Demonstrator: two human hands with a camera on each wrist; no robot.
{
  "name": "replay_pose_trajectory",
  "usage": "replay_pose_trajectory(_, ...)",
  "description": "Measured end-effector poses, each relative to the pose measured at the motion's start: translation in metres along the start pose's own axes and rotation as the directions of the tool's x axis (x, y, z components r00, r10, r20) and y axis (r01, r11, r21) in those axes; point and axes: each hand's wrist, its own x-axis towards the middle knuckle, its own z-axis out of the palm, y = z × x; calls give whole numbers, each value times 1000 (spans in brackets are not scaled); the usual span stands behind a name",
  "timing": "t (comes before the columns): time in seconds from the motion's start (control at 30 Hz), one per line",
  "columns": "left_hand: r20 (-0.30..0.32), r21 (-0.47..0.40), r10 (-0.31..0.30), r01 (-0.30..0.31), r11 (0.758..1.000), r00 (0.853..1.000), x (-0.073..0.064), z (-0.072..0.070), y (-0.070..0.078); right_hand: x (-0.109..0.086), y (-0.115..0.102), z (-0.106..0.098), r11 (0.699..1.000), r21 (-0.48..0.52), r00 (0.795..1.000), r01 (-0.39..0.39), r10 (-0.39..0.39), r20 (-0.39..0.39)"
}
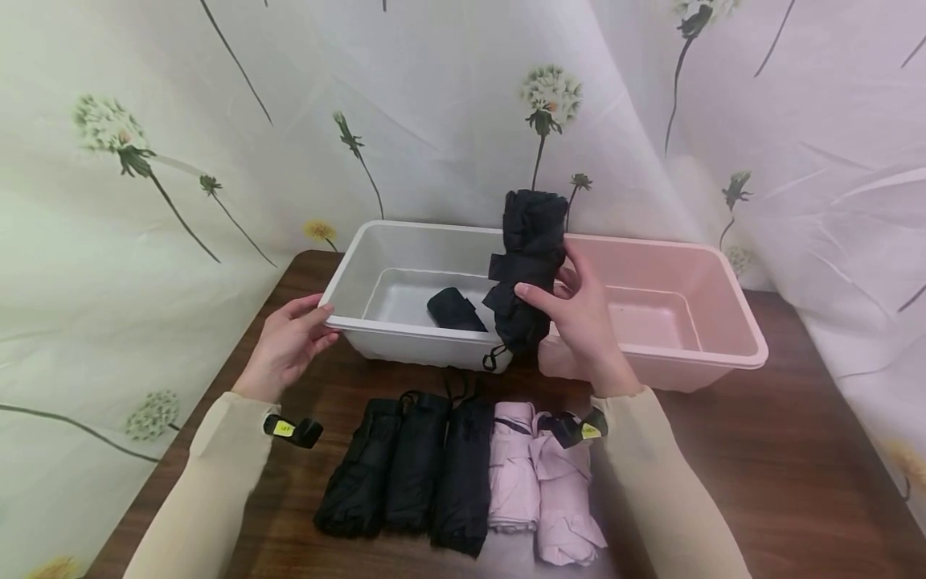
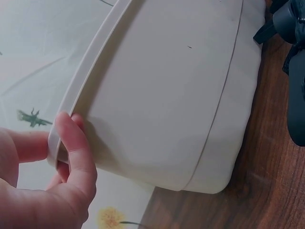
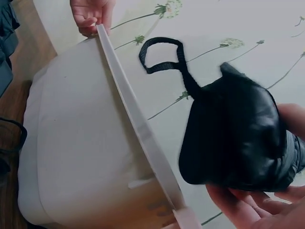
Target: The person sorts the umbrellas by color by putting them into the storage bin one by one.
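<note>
My right hand grips a folded black umbrella above the near right part of the white bin. The umbrella stands nearly upright, its wrist strap hanging at the lower end; in the right wrist view the strap loop sticks out past the bin's rim. With thumb and fingers, my left hand pinches the rim at the bin's near left corner, as the left wrist view also shows. Inside the white bin lies a black bundle, partly hidden by the front wall.
A pink bin stands against the white one on the right. In front of the bins, three folded black umbrellas and two pink ones lie side by side on the brown wooden table. A flower-printed cloth hangs behind.
</note>
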Motion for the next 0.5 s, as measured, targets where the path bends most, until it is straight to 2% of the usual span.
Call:
replay_pose_trajectory(0.17, 0, -4, -4, 4, 1000, 1000, 0, -2, -1, 4, 1, 9, 1000, -22, 1000, -13, 13, 5)
replay_pose_trajectory(0.37, -2, 3, -8, 8, 1000, 1000, 1, -3, -2, 11, -1, 20, 998, -63, 999, -21, 19, -36)
replay_pose_trajectory(0.5, 11, 5, -4, 4, 1000, 1000, 1, -5, -3, 18, 0, 27, 999, -28, 997, -16, 14, -70)
